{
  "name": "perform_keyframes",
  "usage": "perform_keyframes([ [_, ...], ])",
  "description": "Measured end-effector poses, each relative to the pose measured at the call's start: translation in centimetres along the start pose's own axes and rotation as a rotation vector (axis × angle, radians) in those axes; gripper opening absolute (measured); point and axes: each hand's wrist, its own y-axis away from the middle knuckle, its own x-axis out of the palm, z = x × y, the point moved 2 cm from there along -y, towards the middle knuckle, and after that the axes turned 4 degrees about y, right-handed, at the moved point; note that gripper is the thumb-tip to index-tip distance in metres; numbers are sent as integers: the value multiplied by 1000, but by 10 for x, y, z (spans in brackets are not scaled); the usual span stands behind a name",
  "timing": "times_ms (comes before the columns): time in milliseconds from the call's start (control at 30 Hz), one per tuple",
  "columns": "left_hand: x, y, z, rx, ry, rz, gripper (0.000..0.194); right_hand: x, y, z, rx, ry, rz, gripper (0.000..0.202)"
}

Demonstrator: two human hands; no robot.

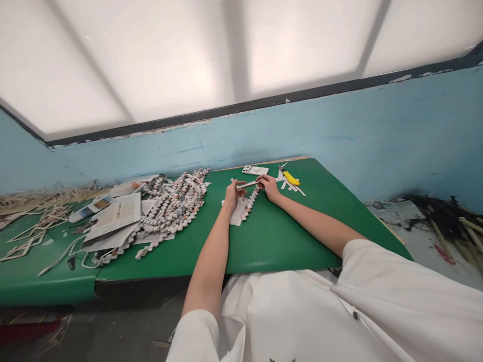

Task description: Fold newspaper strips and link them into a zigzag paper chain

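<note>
Here, the person's left hand (231,193) and right hand (268,187) meet over the far middle of the green table (287,236), each pinching one end of a narrow folded strip of printed paper (247,184) that spans the gap between them. The fingers of both hands are closed on the strip, the left at its lower end, the right near its upper end. Just beneath the hands lies a short woven chain of folded newspaper strips (245,207), flat on the tabletop and apparently touching the right hand's fingers.

The strip looks very light and thin, stiffened only by its folds (so it would likely crease or tear if bent sharply), and holding it near both ends, as now, seems the surest grip. The woven chain is probably floppy along its length and could loosen if lifted from one point.

Farther out, a white phone (255,170) lies near the wall, and a yellow-handled utility knife (291,177) rests among paper offcuts just right of the right hand, close enough that its blade deserves care. To the left, well apart, a large heap of finished woven paper chains (171,206) sprawls beside loose newspaper sheets (113,216), and thin wooden sticks (33,211) clutter the far left.
</note>
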Motion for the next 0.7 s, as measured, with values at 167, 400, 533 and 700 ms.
perform_keyframes([
  [167, 1, 0, 3, 7, -212, -17, 43, 1, 3, 5, -30, -15, 47, 14],
  [400, 3, 1, -1, 86, -208, -49, 45, 1, 0, -1, 64, -75, 42, 40],
  [533, 4, 1, 1, 111, -193, -38, 47, 3, -1, -1, 56, -35, 1, 47],
  [700, 7, 5, 4, 76, -282, 102, 51, 4, 1, 2, 46, 67, -34, 46],
])
